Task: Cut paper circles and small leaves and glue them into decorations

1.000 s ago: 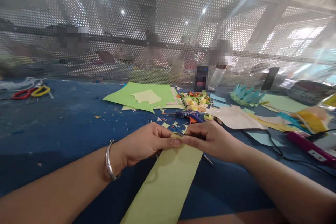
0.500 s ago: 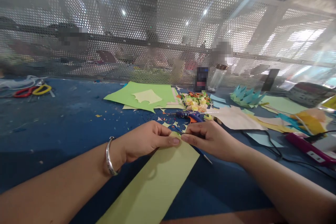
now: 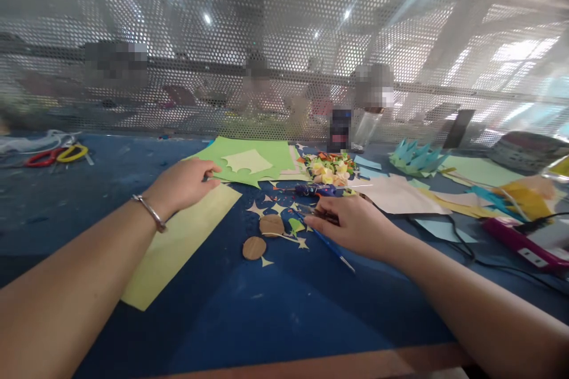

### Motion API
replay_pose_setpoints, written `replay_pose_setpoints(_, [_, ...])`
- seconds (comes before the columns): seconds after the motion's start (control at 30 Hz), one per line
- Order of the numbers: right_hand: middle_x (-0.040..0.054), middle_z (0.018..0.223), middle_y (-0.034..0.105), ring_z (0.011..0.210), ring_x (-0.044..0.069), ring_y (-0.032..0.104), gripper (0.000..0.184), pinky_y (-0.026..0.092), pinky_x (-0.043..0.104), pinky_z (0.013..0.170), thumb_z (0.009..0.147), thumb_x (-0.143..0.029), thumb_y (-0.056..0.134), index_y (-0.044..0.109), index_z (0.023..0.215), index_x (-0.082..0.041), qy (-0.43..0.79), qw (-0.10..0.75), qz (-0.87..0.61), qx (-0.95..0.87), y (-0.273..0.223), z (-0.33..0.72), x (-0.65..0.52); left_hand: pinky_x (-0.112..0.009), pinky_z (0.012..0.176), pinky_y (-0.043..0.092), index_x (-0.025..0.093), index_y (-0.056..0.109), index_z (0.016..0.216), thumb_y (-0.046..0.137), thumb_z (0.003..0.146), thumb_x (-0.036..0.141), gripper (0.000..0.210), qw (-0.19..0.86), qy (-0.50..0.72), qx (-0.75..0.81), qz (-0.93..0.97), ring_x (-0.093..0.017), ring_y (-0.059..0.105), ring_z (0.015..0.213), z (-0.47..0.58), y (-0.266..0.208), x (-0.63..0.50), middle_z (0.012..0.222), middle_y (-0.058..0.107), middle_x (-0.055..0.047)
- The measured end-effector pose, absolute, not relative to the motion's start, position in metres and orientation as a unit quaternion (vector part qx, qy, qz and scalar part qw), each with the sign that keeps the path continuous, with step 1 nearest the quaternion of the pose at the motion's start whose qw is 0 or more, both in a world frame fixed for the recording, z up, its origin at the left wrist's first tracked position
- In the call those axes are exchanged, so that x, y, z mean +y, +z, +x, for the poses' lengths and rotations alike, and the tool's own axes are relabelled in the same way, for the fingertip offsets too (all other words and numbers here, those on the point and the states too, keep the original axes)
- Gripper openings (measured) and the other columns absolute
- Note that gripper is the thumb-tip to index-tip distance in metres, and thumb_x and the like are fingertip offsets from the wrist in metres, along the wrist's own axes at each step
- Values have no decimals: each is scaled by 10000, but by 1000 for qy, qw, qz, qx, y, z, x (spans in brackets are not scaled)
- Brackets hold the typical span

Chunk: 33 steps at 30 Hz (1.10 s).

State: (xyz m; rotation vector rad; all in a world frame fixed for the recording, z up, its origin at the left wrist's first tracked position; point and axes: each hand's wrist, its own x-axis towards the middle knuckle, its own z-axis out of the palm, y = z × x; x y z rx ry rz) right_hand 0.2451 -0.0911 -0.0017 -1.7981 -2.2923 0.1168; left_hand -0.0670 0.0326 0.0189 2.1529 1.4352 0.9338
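Pale strip [image 3: 186, 246], judged largely unused: being partly covered on the table [image 3: 267, 320] by the left hand [image 3: 182, 185], fingers loosely curled, hold untellable. Dark tool [image 3: 317, 213]: being clasped by the right hand [image 3: 355, 222], fingers curled around. Flower pieces [image 3: 329, 174]: being stored heaped, apparently done.

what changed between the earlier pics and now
The pale yellow paper strip moved left with the left hand; whether that hand still grips it is unclear. Two wooden discs now show. The right hand, holding a dark tool, and the glue gun stayed about where they were.
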Motion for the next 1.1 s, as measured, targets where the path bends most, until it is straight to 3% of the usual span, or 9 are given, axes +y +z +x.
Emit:
replay_pose_setpoints(0.07, [23, 623, 604, 567, 146, 512, 443, 246, 287, 536, 970, -552, 479, 611, 748, -191, 24, 86, -628, -773, -2, 245, -90, -379, 843, 418, 208, 760, 934, 734, 785, 296, 176, 103, 305, 489, 811, -269, 604, 920, -51, 19, 16, 990, 706, -102])
replay_pose_setpoints(0.17, [44, 660, 644, 597, 166, 561, 473, 243, 292, 533, 974, -573, 457, 615, 743, -192, 3, 57, -646, -762, -5, 247, -87, -369, 828, 430, 211, 746, 897, 622, 910, 330, 172, 80, 210, 396, 890, -244, 611, 918, -16, 17, -23, 960, 698, -78])
replay_pose_setpoints(0.37, [85, 749, 702, 712, 236, 666, 480, 297, 300, 560, 982, -566, 439, 660, 782, -190, -34, 16, -668, -743, -8, 249, -87, -409, 834, 451, 172, 724, 934, 584, 932, 215, 146, 4, 95, 295, 951, -280, 571, 982, 20, 1, -66, 972, 657, -101])
replay_pose_setpoints(0.7, [131, 829, 734, 842, 316, 711, 475, 462, 366, 673, 976, -557, 440, 703, 834, -187, -51, -25, -679, -732, -9, 247, -89, -376, 729, 434, 147, 658, 862, 467, 975, 142, 222, -86, 82, 236, 965, -255, 572, 866, 23, -7, -56, 906, 642, -101])
replay_pose_setpoints(0.8, [141, 843, 739, 851, 331, 715, 478, 471, 388, 686, 976, -558, 435, 708, 861, -183, -56, -32, -679, -731, -9, 247, -89, -349, 730, 419, 145, 650, 847, 452, 980, 146, 239, -21, 117, 271, 955, -224, 572, 837, 18, -2, -50, 914, 643, -93])
replay_pose_setpoints(1.0, [149, 857, 742, 866, 337, 721, 490, 481, 406, 718, 980, -569, 435, 711, 865, -181, -53, -45, -687, -723, -6, 246, -92, -295, 694, 412, 187, 700, 926, 584, 941, 357, 206, 303, 269, 393, 826, -177, 588, 752, 10, 2, -40, 855, 699, -41])
replay_pose_setpoints(1.1, [155, 857, 748, 877, 347, 723, 492, 483, 415, 719, 984, -563, 430, 715, 879, -177, -59, -56, -688, -721, -4, 244, -94, -281, 741, 438, 176, 721, 899, 666, 886, 372, 204, 416, 301, 406, 756, -171, 615, 804, 13, 0, -40, 858, 714, -39])
